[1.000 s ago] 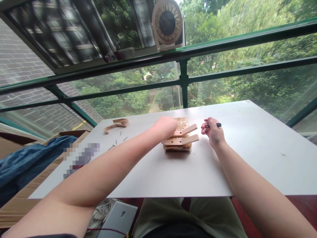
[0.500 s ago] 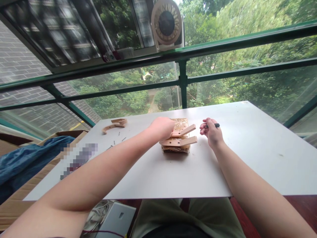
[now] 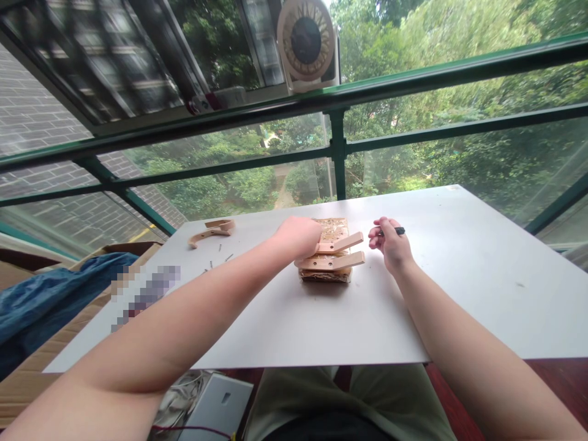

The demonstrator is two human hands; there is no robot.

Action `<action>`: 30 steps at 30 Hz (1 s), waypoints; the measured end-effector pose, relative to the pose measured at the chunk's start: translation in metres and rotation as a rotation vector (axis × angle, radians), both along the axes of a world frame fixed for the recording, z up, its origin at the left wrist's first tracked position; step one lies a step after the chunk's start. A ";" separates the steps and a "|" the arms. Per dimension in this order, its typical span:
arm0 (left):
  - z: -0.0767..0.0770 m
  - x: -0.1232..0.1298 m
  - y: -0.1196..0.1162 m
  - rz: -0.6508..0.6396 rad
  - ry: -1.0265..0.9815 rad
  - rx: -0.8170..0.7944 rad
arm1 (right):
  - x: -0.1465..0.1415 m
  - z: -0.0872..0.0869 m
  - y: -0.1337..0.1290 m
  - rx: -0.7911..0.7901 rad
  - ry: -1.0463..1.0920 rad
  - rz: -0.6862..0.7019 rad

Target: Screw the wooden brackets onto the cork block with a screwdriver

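My left hand (image 3: 301, 237) is closed at the left side of a wrapped brown block (image 3: 334, 229), its fingers mostly hidden behind the hand. Two light wooden pieces with holes lie across the block; the farther wooden piece (image 3: 345, 242) runs under my left hand, and the nearer wooden piece (image 3: 342, 261) lies in front of it. To the right of the block, my right hand (image 3: 388, 240) is closed round a small black tool (image 3: 397, 231), held above the table and apart from the wood.
On the white table (image 3: 482, 288), more curved wooden pieces (image 3: 212, 231) lie at the far left, with several screws (image 3: 220, 248) nearby. A cardboard box (image 3: 50, 343) with blue cloth (image 3: 59, 294) stands left of the table. A green railing (image 3: 339, 153) runs behind it.
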State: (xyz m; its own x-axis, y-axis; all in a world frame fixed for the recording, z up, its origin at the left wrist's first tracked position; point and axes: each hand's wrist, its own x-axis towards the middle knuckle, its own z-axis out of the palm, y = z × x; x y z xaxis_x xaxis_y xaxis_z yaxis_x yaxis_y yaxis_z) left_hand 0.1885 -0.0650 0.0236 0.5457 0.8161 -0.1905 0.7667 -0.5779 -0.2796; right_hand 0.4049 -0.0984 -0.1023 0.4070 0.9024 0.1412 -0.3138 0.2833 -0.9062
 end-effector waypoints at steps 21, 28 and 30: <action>-0.049 -0.087 0.039 -0.020 -1.279 -0.598 | 0.004 0.011 -0.010 0.144 -0.032 0.020; -0.123 -0.095 0.049 -0.112 -1.689 -0.600 | 0.016 0.025 -0.015 0.229 -0.129 -0.149; -0.133 -0.096 0.050 -0.110 -1.712 -0.555 | 0.016 0.038 -0.018 0.250 -0.156 -0.175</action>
State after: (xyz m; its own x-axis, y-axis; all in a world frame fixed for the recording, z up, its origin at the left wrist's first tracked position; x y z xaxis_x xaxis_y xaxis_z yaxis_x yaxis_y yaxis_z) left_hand 0.0925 -0.0154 -0.1095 0.4515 0.8104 0.3735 -0.0775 -0.3814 0.9212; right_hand 0.4211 -0.1167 -0.0645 0.5087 0.7506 0.4217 -0.1039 0.5397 -0.8354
